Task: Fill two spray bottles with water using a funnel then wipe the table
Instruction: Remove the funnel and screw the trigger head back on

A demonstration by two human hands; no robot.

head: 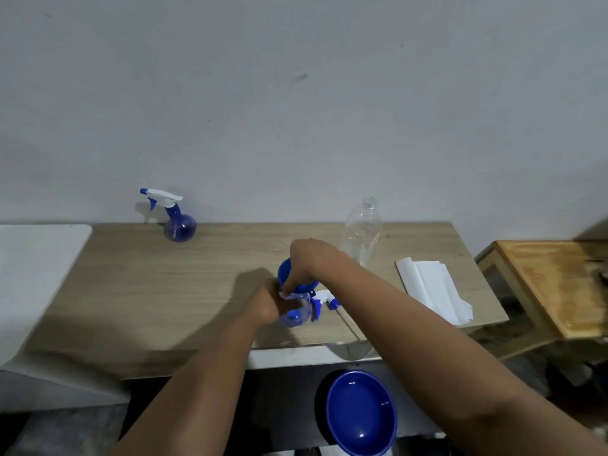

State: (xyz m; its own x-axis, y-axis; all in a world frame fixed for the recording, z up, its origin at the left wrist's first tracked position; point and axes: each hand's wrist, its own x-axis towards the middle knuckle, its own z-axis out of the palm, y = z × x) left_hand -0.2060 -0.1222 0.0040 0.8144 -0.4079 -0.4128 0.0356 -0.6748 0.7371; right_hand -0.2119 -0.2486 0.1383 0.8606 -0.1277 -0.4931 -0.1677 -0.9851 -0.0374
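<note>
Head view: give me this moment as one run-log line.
left hand: holds open spray bottle | right hand: grips funnel at bottle mouth | spray head: off, on table | second spray bottle: capped, far left | paper towels: unused

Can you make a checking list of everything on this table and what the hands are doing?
Surface: wooden table, against a grey wall.
Job's things: near spray bottle with blue funnel on top; its spray head lies beside it; far spray bottle has its head on; clear plastic bottle uncapped; white paper towel.
Clutter: blue bowl below the table edge.
Grippers: left hand holds the near bottle; right hand holds the funnel.
Cables: nothing seen.
Surroundings: wooden stand at right; white surface at left.
</note>
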